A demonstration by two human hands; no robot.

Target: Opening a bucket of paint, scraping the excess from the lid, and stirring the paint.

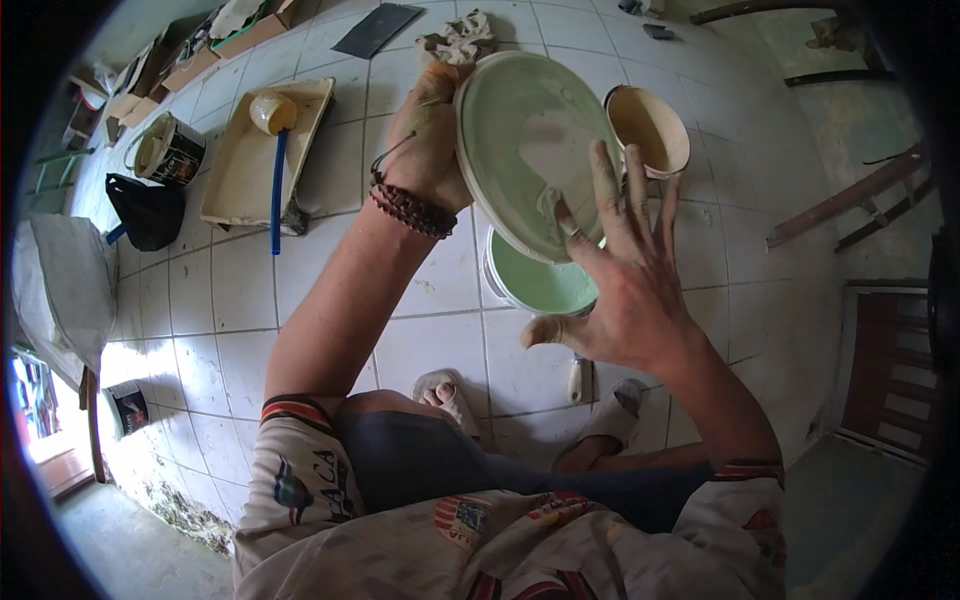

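My left hand (430,115) grips the left rim of a round, pale green lid (525,130) and holds it tilted up. Smears mark the lid's face. My right hand (635,285) is open, its fingers spread in front of the lid's lower right part; whether they touch it I cannot tell. Pale residue coats those fingers and the thumb. Below the lid stands a white bucket with light green paint (535,275) inside, partly hidden by the lid and my right hand. A tool with a pale handle (577,380) lies on the tiles between my feet.
A cream bucket (665,170) stands at the right, beyond my right hand. To the left, a paint tray (225,170) holds a roller with a blue handle (277,195). Near it are a black bag (150,215) and a dark pail (175,155). Crumpled paper (465,35) lies ahead.
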